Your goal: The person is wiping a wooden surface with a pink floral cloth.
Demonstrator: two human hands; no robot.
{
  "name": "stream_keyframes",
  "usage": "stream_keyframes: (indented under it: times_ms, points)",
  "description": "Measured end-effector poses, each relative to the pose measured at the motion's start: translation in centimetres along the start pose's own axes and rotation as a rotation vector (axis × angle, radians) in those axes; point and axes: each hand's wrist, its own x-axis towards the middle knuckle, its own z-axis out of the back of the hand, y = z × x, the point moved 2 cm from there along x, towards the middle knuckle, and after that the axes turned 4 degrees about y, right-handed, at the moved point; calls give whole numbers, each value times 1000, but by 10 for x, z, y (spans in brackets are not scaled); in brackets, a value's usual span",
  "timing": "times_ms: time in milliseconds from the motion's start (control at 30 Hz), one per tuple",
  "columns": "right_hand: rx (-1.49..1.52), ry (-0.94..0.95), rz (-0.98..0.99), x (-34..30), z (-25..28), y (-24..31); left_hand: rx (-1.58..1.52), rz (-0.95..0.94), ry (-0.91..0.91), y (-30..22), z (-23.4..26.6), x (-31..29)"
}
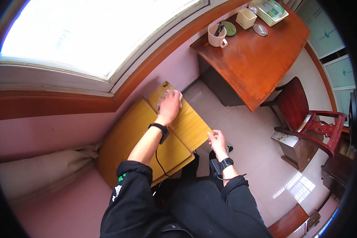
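Observation:
A yellow wood-grain board (pixel 190 126) lies at an angle beneath my hands, beside a second yellow wooden top (pixel 127 129). My left hand (pixel 170 107) is closed over a crumpled pale cloth (pixel 180 95) and presses it onto the board near its far end. Most of the cloth is hidden under the palm and fingers. With thumb and fingers, my right hand (pixel 217 142) pinches the board's near right corner. A dark stain (pixel 165 84) shows on the board's far tip.
Beyond stands a reddish-brown desk (pixel 258 59) bearing a mug (pixel 217 36) with pens and a basket (pixel 271 14). To the right are a dark red wooden chair (pixel 293 103) and a box-like stool (pixel 295 144). A window (pixel 87 35) and bunched curtain (pixel 47 168) line the left.

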Motion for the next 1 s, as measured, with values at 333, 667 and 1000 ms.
stream_keyframes:
  times_ms: [333,667,1000]
  points:
    - [97,214,-73,0,4,10,-99,302,-130,21,-16,33]
    - [41,150,-4,9,4,-4,-72,49,261,-52,-19,-69]
    - [-23,69,101,4,0,-2,158,165,113,48,-2,42]
